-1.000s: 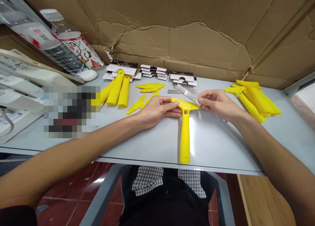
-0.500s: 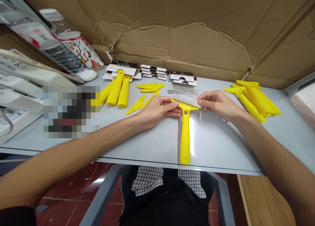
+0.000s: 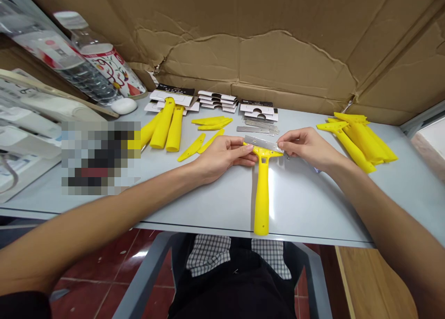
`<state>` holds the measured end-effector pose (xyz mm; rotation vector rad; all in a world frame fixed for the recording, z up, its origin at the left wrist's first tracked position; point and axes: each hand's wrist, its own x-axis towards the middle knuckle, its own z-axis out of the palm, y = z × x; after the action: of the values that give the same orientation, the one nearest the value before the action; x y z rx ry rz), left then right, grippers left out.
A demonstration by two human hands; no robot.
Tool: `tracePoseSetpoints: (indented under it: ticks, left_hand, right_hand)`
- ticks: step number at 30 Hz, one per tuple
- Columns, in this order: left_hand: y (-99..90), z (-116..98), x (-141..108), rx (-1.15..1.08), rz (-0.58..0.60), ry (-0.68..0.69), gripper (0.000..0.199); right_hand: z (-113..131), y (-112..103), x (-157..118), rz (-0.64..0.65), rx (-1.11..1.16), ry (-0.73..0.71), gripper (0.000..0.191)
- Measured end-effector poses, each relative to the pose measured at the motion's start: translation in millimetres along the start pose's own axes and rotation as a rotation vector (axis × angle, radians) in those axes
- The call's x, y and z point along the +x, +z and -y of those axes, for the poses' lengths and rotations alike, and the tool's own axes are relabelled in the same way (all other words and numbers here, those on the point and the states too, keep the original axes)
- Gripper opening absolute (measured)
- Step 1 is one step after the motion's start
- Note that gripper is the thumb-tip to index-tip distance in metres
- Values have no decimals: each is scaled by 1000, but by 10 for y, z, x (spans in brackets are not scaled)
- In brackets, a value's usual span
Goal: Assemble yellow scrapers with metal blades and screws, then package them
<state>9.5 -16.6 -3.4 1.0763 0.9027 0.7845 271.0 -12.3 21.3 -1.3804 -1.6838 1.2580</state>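
A yellow scraper handle point(image 3: 262, 194) points toward me above the table's front edge, its wide head facing away. My left hand point(image 3: 227, 156) grips the left end of that head between thumb and fingers. Along the head lies a thin metal blade point(image 3: 261, 143). The thumb and forefinger of my right hand point(image 3: 301, 145) pinch the blade's right end. Small screws show just under the right fingertips, partly hidden. Behind the blade in my hand is a pile of similar blades point(image 3: 257, 128).
Yellow scraper handles point(image 3: 365, 138) are heaped at the right; others point(image 3: 163, 126) lie at the left on printed cards point(image 3: 174, 96). Loose yellow strips point(image 3: 192, 147) sit beside my left hand. Bottles point(image 3: 104, 54) stand back left, against cardboard point(image 3: 236, 54). A blurred patch hides something at left.
The blade has tilted and settled slightly lower and left against the scraper head. The handle's near end has shifted a little toward me. Both hands keep their hold.
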Motion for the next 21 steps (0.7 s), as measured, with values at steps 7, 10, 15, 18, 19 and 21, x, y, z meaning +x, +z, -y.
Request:
tracePoseSetpoints:
  ticks: [7,10,15,18,19,21]
  left_hand:
    - [-7,13,8,-4,8,11,14]
    - [-7,11,2,-5,10,15,14]
    - [8,-5,-7,-11,9,10,13]
    - [12,-3,-1,-20,10,5,12]
    - [10,2,4,-21,11,3,11]
    - [1,16,20,-24,19,5,11]
  right_hand:
    - [22,6,-10,-4,-8,-6,24]
    - [28,7,-12,-5,-19,-2,25]
    - [16,1,-10,-5,-14,2,27]
    - [11,-7,-15,1,-29,7,27]
    - [11,-9,-17,0,-41,8,28]
    - [13,-14,-18,-6,-56,13,30]
